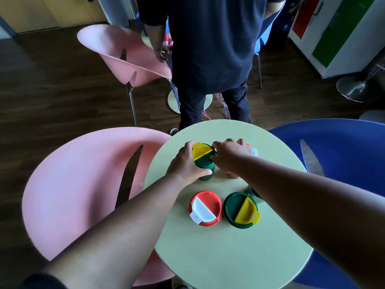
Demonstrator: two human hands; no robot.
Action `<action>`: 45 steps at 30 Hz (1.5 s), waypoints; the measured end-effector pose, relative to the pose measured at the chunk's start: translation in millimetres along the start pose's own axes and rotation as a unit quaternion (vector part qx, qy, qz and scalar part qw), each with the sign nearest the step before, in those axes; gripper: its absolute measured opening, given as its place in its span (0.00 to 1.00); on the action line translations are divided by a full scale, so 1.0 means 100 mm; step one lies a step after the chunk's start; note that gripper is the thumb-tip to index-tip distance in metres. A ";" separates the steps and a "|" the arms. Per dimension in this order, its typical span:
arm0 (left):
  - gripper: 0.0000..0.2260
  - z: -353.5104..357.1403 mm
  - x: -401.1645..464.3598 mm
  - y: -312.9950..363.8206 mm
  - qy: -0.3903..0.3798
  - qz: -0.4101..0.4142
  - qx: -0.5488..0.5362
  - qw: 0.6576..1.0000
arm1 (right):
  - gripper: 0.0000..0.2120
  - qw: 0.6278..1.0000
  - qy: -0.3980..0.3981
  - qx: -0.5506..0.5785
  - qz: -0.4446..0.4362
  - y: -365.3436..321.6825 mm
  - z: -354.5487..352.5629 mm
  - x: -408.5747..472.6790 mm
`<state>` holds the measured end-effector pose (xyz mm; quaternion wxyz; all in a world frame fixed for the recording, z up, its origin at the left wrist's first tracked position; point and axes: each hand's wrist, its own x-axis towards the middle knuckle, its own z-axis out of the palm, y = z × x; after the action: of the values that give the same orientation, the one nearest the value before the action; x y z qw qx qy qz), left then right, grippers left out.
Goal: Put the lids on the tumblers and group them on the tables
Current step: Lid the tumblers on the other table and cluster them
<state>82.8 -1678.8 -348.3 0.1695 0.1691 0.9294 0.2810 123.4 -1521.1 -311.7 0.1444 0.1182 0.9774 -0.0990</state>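
On round pale-green table (229, 257): left hand (185, 163) grips green plastic tumbler (205, 173); right hand (229, 155) pinches its green-and-yellow lid (203, 154). Risk: lid seats crooked, pressure tips tumbler.

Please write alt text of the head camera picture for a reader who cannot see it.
The left hand grips a green tumbler on a round table while the right hand pinches its green-and-yellow lid. Nearer stand a red-lidded tumbler and a green-lidded tumbler.
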 end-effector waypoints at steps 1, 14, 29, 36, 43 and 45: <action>0.45 0.02 -0.04 0.01 0.002 -0.003 0.000 1.000 | 0.15 1.000 0.000 -0.011 -0.006 0.00 0.00 -0.04; 0.47 0.06 -0.26 0.08 -0.027 -0.002 0.015 1.000 | 0.18 0.999 -0.007 -0.029 -0.029 0.04 0.07 -0.22; 0.45 -0.07 -0.03 0.12 -0.098 0.097 0.113 0.984 | 0.49 0.988 -0.048 0.072 0.127 0.54 0.04 -0.22; 0.43 0.07 -0.10 0.16 -0.017 0.077 0.115 0.990 | 0.47 0.993 -0.051 0.089 0.065 0.59 0.08 -0.16; 0.42 0.09 -0.11 0.19 -0.032 0.088 0.122 0.988 | 0.50 0.993 -0.110 0.021 -0.037 0.74 0.01 -0.18; 0.42 0.09 -0.11 0.19 -0.039 0.091 0.121 0.988 | 0.51 0.993 -0.113 0.010 -0.045 0.74 0.01 -0.18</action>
<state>100.8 -1664.7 -342.2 0.1575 0.2825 0.9301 0.1741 160.0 -1454.6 -318.6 0.2476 0.0640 0.9582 -0.1282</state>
